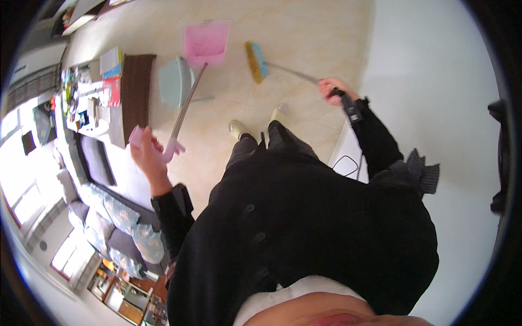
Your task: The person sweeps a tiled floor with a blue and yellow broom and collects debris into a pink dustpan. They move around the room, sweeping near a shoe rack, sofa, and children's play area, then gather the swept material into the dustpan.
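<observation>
My left hand (149, 161) is closed around the pink plastic handle of a long-handled dustpan. From there a metal pole slants up to the dustpan's pink pan (206, 40), which lies over the tiled floor at the top, left of the broom. In my right hand (335, 90) is the pole of a broom. The broom head (257, 62), blue with yellowish bristles, is at the floor to the right of the pan and apart from it. Whether dirt lies in the pan or by the bristles cannot be told.
A pale blue-green stool (173, 83) stands just left of the dustpan pole. Beyond it is a dark brown cabinet side (138, 93) with items piled near it. A cushioned sofa (122, 228) is at the left. The white wall (428, 102) runs along the right, near a black cable (346, 163).
</observation>
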`<action>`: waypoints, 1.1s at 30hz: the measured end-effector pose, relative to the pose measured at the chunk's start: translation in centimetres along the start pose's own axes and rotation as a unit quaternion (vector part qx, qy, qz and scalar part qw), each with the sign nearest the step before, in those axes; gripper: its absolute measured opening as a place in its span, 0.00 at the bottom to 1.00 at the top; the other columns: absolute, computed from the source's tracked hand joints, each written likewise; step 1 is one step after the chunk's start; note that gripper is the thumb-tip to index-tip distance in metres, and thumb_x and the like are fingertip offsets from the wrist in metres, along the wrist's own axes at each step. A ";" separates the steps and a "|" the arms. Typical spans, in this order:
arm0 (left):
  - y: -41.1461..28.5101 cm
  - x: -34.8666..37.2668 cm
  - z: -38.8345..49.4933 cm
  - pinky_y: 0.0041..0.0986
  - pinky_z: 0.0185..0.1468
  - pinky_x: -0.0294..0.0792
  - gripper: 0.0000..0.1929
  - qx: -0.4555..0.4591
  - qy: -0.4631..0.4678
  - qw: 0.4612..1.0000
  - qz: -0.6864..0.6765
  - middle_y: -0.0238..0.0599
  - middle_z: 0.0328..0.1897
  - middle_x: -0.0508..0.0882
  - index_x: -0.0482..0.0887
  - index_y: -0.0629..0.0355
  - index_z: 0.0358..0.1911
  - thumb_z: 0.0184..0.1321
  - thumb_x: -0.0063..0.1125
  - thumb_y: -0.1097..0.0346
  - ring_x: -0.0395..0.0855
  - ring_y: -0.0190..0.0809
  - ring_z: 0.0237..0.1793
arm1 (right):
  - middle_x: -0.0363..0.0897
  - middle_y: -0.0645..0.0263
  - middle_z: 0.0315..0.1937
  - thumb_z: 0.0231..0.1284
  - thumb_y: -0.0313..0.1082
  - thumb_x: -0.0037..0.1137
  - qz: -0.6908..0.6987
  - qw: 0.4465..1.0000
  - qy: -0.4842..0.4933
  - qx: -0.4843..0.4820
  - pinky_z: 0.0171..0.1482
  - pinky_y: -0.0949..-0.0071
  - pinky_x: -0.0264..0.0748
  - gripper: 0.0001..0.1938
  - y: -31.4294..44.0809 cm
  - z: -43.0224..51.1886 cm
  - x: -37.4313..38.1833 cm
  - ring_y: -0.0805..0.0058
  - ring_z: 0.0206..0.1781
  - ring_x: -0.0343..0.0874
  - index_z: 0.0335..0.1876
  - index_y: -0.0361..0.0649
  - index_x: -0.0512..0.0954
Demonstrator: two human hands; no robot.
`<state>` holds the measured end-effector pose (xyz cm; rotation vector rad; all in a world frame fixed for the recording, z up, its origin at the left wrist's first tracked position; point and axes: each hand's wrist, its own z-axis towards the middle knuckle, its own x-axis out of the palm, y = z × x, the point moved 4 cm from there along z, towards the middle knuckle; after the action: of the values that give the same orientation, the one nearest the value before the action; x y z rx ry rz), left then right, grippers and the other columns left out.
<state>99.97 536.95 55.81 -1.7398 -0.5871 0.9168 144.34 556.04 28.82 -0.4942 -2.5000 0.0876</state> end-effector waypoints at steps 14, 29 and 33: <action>-2.5 -1.1 -0.2 0.19 0.19 0.61 0.08 0.007 -0.024 1.000 -0.017 0.32 0.19 0.72 0.74 0.60 0.30 0.55 0.59 0.66 0.67 0.27 0.15 | 0.62 0.72 0.21 0.56 0.26 0.49 -0.270 0.958 -0.031 -0.094 0.17 0.85 0.59 0.32 -7.6 -10.3 3.1 0.86 0.16 0.60 0.66 0.50 0.50; -0.9 -5.2 -0.4 0.18 0.18 0.60 0.08 -0.021 0.000 1.000 -0.002 0.32 0.20 0.74 0.75 0.62 0.35 0.56 0.58 0.67 0.67 0.25 0.15 | 0.63 0.72 0.17 0.61 0.26 0.47 0.056 0.984 0.102 0.132 0.19 0.86 0.62 0.10 -18.5 13.7 8.7 0.83 0.15 0.63 0.25 0.43 0.62; 0.1 -7.9 -0.2 0.18 0.18 0.60 0.10 -0.030 0.008 1.000 0.003 0.31 0.20 0.73 0.75 0.64 0.38 0.56 0.58 0.67 0.66 0.25 0.15 | 0.61 0.73 0.16 0.61 0.25 0.47 0.023 0.997 0.052 0.044 0.19 0.87 0.60 0.10 -16.3 10.3 5.5 0.85 0.16 0.62 0.24 0.43 0.62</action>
<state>95.46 530.93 58.15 -1.8017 -0.6043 0.8967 129.09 543.42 26.03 -0.5071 -2.3725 0.1837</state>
